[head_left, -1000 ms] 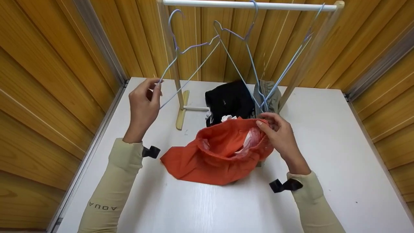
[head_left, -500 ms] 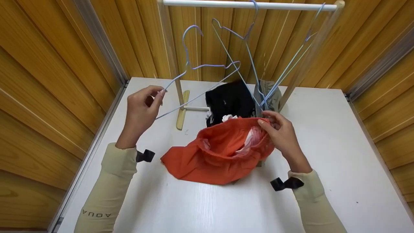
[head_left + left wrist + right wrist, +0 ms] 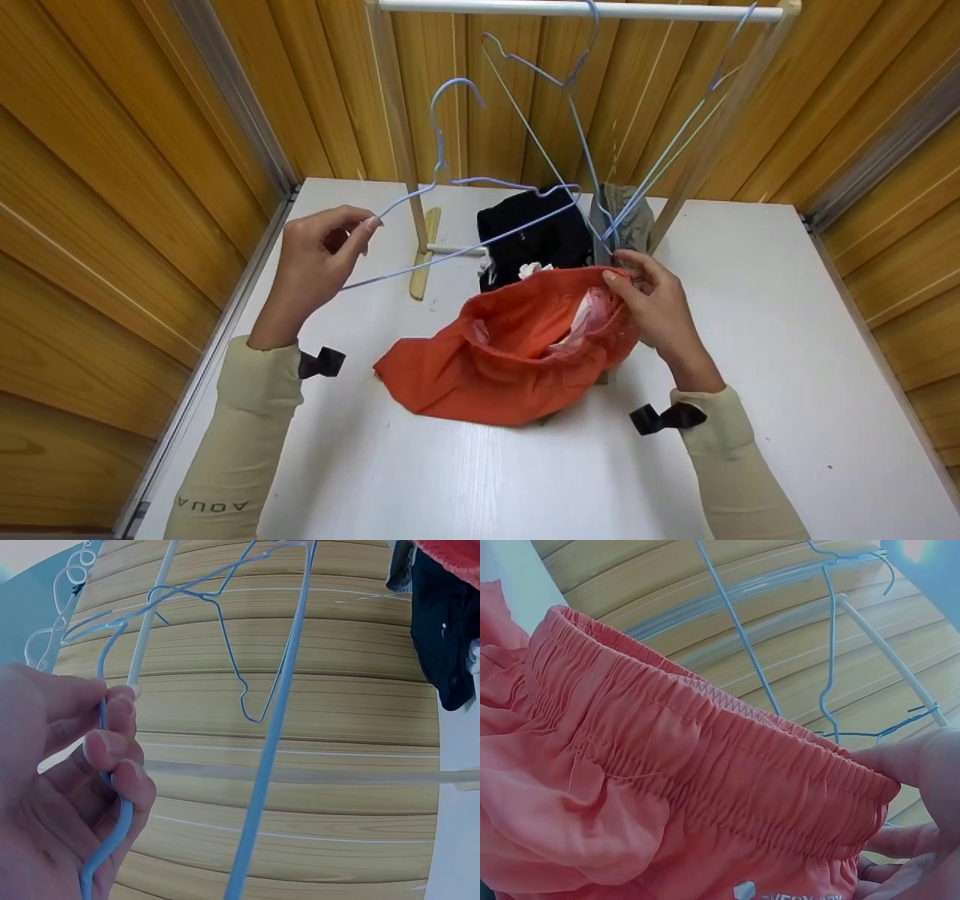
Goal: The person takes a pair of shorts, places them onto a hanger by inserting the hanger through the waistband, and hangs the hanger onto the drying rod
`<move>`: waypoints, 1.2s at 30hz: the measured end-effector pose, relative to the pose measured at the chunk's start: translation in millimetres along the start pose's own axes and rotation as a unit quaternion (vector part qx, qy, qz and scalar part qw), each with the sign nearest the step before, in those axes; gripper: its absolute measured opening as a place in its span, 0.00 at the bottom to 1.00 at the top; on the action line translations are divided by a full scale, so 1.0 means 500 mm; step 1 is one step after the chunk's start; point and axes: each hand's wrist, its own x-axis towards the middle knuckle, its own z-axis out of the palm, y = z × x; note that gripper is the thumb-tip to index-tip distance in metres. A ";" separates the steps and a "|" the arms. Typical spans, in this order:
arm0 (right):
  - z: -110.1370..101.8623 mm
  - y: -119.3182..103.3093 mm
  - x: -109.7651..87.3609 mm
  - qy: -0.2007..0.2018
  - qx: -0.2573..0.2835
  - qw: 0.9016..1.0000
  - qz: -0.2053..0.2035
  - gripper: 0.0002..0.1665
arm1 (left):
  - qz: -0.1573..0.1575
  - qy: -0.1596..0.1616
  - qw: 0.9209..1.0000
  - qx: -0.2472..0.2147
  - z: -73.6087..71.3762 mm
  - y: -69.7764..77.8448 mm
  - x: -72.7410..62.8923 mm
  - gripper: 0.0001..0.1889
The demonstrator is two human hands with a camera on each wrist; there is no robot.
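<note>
My left hand [image 3: 315, 255] pinches a blue-purple wire hanger [image 3: 440, 154] by one shoulder, with the hook pointing up and the hanger's far end stretching right in front of the rack. In the left wrist view the fingers wrap round the bent wire [image 3: 124, 821]. My right hand [image 3: 660, 307] grips the elastic waistband of orange-red shorts [image 3: 495, 386], thumb over the edge at its right end. The waistband stands wide, showing a pale lining inside. Up close in the right wrist view, the gathered waistband [image 3: 705, 742] has white lettering below it.
A small rack with a white rail [image 3: 487, 7] stands behind. From it hang a middle hanger [image 3: 574, 75] and a right hanger [image 3: 716, 79], their wires reaching down near a black garment [image 3: 525, 229] and a grey-green garment [image 3: 637, 210]. Wood-panelled walls surround the white table [image 3: 787, 337].
My left hand has come down and slightly left with the hanger, whose hook is lower and whose far end has swung down and right. The right hand and shorts have barely moved.
</note>
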 end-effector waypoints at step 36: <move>-0.014 0.014 0.015 0.031 0.009 0.999 0.022 0.30 | 0.038 -0.143 0.986 -0.077 0.000 0.001 -0.013 0.06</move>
